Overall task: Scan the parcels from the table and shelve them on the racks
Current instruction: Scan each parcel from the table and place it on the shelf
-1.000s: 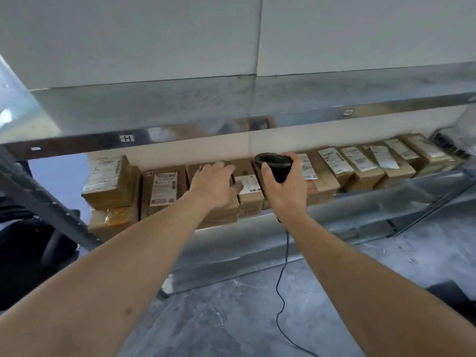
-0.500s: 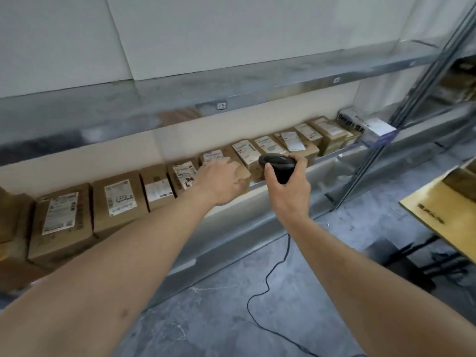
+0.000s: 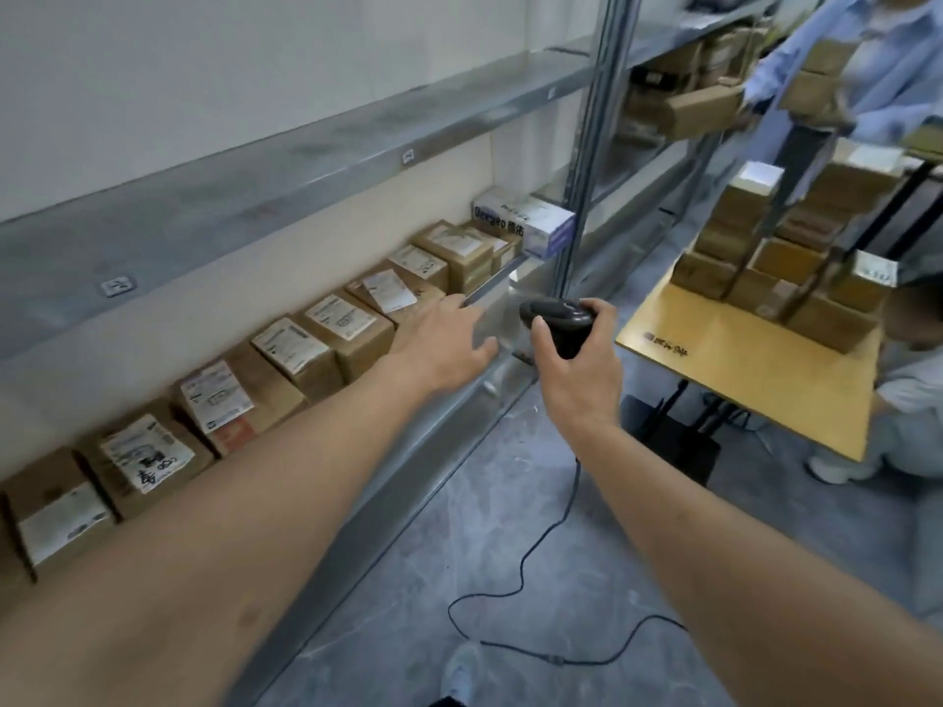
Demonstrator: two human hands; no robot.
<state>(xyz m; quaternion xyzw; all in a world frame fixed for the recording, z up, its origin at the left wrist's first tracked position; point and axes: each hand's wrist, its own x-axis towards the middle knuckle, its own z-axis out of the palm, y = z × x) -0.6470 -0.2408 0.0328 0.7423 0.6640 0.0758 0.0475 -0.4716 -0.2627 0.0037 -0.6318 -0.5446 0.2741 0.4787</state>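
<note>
A row of brown cardboard parcels (image 3: 326, 339) with white labels lines the lower shelf of the metal rack (image 3: 306, 160). My left hand (image 3: 444, 344) hovers in front of the row with straight fingers and holds nothing. My right hand (image 3: 576, 369) grips a black corded barcode scanner (image 3: 559, 318) just right of it, in front of the rack's upright post (image 3: 587, 140). More brown parcels (image 3: 780, 267) are stacked on a yellow table (image 3: 755, 369) at the right.
The scanner's black cable (image 3: 530, 558) loops over the grey floor. A white box with blue print (image 3: 525, 224) ends the shelf row. A person in a blue shirt (image 3: 862, 68) carries parcels at the top right; another person (image 3: 913, 400) crouches by the table.
The view has swung right along the rack, bringing the table and the people into sight. My left hand has lifted off the parcel it touched and now hovers with straight fingers. The scanner stays in my right hand.
</note>
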